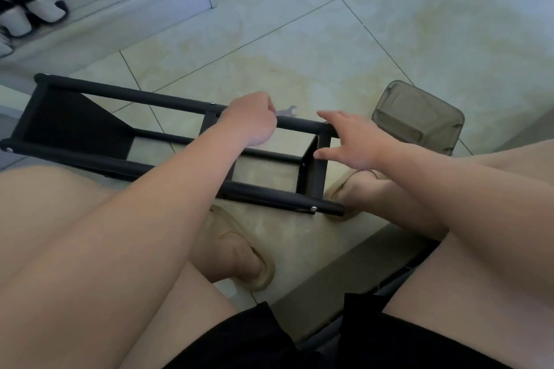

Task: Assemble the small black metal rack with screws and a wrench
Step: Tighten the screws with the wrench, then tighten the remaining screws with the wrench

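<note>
While the small black metal tube rack [168, 99] lies on the tiled floor [299, 24], the right hand [350, 141] rests spread-fingered on its 3 o'clock end; the left hand's [251, 120] curled grasp is unclear.

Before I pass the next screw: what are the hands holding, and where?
Left hand seems to pinch the wrench by its handle, head sticking out. Right hand grips nothing; its open fingers touch the rack at its end.
</note>
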`<state>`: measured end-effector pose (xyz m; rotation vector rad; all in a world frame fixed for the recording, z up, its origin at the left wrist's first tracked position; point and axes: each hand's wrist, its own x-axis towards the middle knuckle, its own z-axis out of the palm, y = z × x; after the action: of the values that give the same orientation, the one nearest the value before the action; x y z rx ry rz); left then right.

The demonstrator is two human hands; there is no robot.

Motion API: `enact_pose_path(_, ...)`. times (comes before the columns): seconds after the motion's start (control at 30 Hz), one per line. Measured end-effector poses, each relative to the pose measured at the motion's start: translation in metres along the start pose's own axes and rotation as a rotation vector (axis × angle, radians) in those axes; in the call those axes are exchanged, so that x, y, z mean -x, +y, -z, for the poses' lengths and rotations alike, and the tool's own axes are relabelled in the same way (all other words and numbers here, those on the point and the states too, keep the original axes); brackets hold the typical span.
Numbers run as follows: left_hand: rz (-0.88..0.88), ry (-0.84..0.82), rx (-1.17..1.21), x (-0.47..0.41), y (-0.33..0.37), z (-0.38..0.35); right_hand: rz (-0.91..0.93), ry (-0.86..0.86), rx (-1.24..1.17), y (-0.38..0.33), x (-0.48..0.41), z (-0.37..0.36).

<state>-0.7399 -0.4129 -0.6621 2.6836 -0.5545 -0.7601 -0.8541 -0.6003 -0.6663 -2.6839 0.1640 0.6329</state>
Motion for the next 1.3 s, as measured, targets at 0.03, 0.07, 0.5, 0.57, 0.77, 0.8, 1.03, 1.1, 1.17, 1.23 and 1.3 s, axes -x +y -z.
enact_pose_path(0.03, 0.000, 0.045, -0.012, -0.007, 0.001, 0.000, -0.024, -0.054, -0.005, 0.001, -0.007, 0.005)
enact_pose_path(0.07, 0.001, 0.050, -0.042, -0.013, 0.002, 0.000, -0.047, -0.096, -0.009, 0.002, -0.013, 0.009)
enact_pose_path(0.5, -0.025, 0.092, 0.002, -0.049, -0.019, 0.012, -0.042, -0.008, -0.054, -0.007, -0.050, 0.034)
enact_pose_path(0.57, -0.047, 0.192, -0.015, -0.046, -0.022, 0.014, -0.026, 0.036, -0.048, -0.010, -0.049, 0.036)
enact_pose_path(0.77, -0.078, 0.342, 0.001, -0.036, -0.030, 0.003, 0.031, 0.211, 0.119, -0.020, -0.043, 0.019)
enact_pose_path(0.8, -0.079, 0.326, 0.019, -0.034, -0.032, -0.001, 0.026, 0.218, 0.150, -0.021, -0.043, 0.015)
enact_pose_path(1.03, -0.036, 0.218, 0.121, -0.045, -0.045, -0.040, 0.000, 0.198, 0.161, -0.006, -0.067, -0.015)
enact_pose_path(1.1, -0.021, 0.223, 0.140, -0.055, -0.050, -0.051, 0.002, 0.188, 0.171, 0.001, -0.081, -0.025)
enact_pose_path(1.17, 0.030, 0.201, 0.159, -0.069, -0.056, -0.061, 0.011, 0.173, 0.183, 0.009, -0.097, -0.035)
enact_pose_path(1.23, 0.076, 0.173, 0.165, -0.085, -0.061, -0.074, 0.027, 0.145, 0.197, 0.016, -0.113, -0.045)
enact_pose_path(1.3, 0.126, 0.135, 0.179, -0.101, -0.064, -0.085, 0.034, 0.110, 0.223, 0.024, -0.127, -0.055)
